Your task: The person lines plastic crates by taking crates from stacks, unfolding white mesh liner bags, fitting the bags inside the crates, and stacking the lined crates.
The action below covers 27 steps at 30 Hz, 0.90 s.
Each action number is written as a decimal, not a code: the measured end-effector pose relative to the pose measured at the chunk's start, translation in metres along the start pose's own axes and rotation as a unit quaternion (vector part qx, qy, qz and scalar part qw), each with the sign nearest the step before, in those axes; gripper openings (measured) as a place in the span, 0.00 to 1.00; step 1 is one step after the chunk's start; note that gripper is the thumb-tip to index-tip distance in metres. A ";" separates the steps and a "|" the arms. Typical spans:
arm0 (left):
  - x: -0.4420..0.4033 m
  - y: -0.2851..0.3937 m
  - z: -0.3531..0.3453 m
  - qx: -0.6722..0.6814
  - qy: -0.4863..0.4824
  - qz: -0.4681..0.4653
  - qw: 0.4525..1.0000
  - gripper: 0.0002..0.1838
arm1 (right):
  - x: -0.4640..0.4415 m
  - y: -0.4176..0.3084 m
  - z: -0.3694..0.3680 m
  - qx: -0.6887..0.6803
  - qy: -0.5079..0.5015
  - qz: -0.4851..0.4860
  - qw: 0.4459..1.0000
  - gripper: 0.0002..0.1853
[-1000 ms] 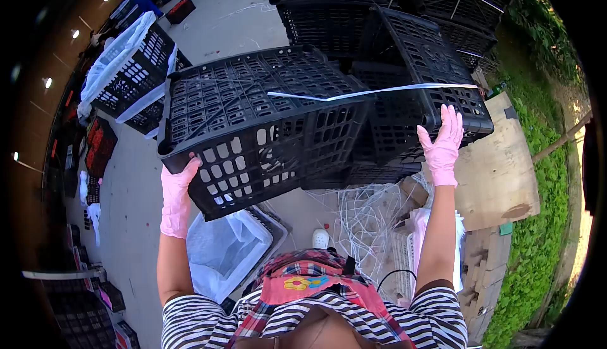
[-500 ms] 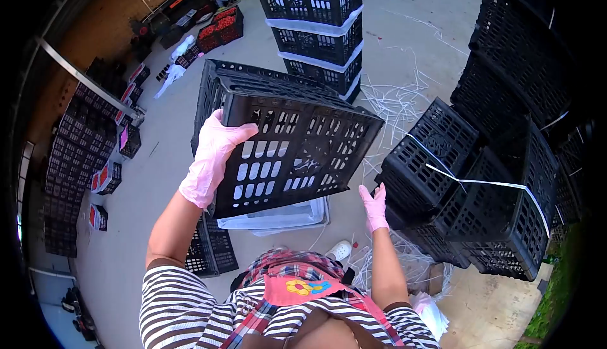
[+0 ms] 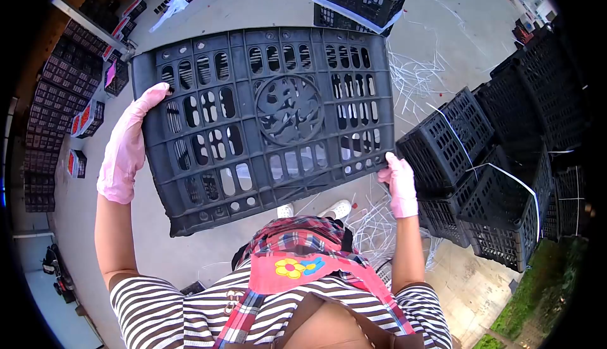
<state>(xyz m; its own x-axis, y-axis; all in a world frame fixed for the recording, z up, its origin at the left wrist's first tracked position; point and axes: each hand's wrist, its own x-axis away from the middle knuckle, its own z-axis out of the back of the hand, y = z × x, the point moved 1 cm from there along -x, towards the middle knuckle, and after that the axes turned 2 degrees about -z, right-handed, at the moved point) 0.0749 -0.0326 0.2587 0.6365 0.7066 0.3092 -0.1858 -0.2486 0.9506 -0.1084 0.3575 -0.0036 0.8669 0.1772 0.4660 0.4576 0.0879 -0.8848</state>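
A black plastic crate (image 3: 289, 110) is held up in front of my body, tilted. Its broad slotted face with a round emblem is turned toward me. My left hand (image 3: 128, 143), in a pink glove, grips the crate's left side, thumb over the edge. At the lower right corner, my right hand (image 3: 399, 183), also gloved in pink, closes on the crate's edge. Most of the fingers of both hands are hidden behind it. White lining shows through some of the slots from below.
Behind the held crate rises a stack of lined black crates (image 3: 357, 1). To the right, black crates (image 3: 446, 140) are piled up, some with white straps. White strap scraps (image 3: 414, 74) litter the floor. Along the left stand more stacked crates (image 3: 60, 102).
The crate has turned its broad face toward me and come closer, moving lower. My right hand, open and apart from it before, now holds its right corner. My left hand has moved left.
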 end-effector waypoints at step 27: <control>-0.147 -0.240 0.105 -0.084 -0.014 -0.002 0.996 0.26 | -0.066 0.066 -0.077 -0.053 -0.044 -0.156 0.985 0.25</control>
<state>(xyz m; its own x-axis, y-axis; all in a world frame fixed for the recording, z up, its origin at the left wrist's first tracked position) 0.1048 -0.1462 -0.0178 0.6576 0.6882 0.3066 -0.3036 -0.1303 0.9438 -0.1204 0.2762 -0.0920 0.6621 0.2433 0.7089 0.7214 0.0493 -0.6907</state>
